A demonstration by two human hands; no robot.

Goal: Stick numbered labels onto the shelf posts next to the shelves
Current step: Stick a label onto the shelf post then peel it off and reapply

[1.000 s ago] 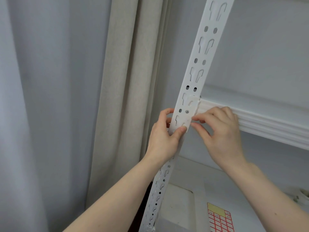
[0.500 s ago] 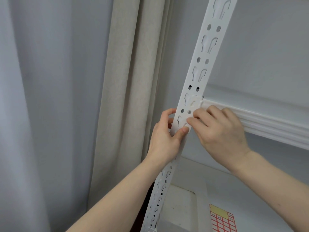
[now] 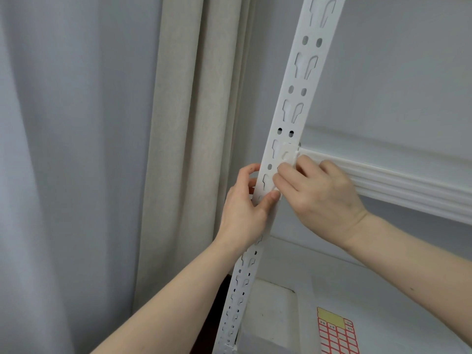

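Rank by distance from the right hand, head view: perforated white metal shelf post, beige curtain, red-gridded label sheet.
From the right hand:
1. Perforated white metal shelf post: touching, fingertips pressed on its face, left of the hand.
2. Red-gridded label sheet: below the hand, lying on the lower shelf.
3. Beige curtain: far left, beyond the post and the left hand.

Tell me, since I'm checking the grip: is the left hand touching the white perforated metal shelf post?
Touching. The head view shows the left hand wrapped around the white perforated metal shelf post, thumb pressed on its front face.
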